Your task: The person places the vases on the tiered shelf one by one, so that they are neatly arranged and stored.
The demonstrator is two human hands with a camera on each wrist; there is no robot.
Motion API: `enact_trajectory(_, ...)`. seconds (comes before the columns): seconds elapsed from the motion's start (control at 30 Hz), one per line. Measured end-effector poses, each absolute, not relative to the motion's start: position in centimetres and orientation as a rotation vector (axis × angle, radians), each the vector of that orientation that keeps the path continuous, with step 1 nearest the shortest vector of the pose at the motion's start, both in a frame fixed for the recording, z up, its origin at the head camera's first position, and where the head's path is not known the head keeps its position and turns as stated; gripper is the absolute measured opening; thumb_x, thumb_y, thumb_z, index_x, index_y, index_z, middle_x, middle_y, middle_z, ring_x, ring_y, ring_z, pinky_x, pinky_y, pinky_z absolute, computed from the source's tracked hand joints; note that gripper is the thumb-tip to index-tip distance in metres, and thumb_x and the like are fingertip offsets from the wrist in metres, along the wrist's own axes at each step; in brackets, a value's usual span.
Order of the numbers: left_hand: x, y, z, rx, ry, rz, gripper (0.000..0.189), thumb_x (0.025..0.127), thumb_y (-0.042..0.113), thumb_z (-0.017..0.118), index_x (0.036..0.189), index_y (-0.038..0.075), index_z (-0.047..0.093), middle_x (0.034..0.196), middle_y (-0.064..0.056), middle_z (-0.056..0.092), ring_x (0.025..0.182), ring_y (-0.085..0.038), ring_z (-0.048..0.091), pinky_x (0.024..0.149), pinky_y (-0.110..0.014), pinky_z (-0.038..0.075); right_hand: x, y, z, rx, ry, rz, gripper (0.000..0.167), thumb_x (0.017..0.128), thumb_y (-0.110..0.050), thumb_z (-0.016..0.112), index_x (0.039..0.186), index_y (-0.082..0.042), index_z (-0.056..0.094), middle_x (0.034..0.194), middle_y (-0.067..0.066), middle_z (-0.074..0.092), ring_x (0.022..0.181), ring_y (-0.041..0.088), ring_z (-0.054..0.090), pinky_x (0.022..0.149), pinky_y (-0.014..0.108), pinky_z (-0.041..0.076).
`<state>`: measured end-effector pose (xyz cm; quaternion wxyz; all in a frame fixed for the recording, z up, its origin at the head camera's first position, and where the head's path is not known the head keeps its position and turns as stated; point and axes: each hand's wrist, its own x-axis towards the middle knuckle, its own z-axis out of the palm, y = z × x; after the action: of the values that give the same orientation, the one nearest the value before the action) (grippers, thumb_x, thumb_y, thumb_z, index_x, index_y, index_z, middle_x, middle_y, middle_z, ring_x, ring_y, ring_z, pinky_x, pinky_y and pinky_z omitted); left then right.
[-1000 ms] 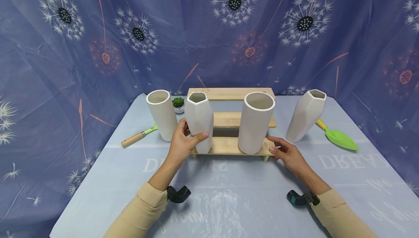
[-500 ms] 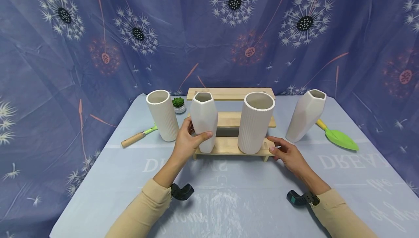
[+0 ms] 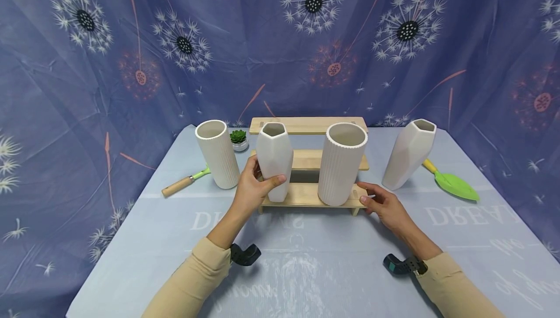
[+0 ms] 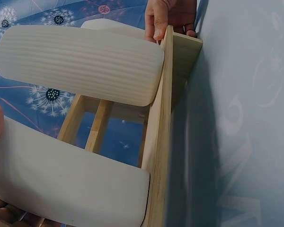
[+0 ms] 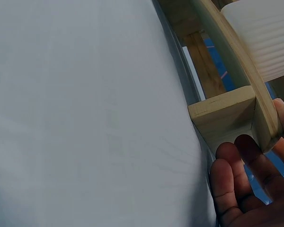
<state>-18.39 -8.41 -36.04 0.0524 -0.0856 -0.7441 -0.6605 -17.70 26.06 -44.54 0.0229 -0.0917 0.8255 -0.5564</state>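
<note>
A small potted succulent (image 3: 238, 138) with green leaves and a pale pot stands toward the back of the cloth-covered desk (image 3: 148, 245). In front of the succulent and slightly left, a ribbed white vase (image 3: 218, 157) stands upright; farther left and nearer lies a tool (image 3: 177, 187) with a wooden handle and green shank, its head out of sight. Well right of the succulent stands a faceted white vase (image 3: 409, 155), and beyond that a green trowel (image 3: 457, 186) with a yellow handle. Behind the succulent hangs a blue dandelion-print curtain (image 3: 253, 55).
</note>
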Motion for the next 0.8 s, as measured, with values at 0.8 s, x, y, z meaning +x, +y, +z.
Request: enact_trajectory(0.8,-18.27,-8.55,-36.17,-0.324,-2.261,-2.055,0.074,0.078,0.017,0.077,0.138,0.012,0.034,0.135,-0.01,0.048,0.125,-0.028,0.049,0.105,-0.049,0.039,-17.73,26.14,-44.6,-0.29,2.552,-1.73,0.051,0.093,-0.023,0.06,0.138,-0.005,0.045,0.118,0.021,0.052,0.079,0.004,0.056,0.066,0.027,0.054)
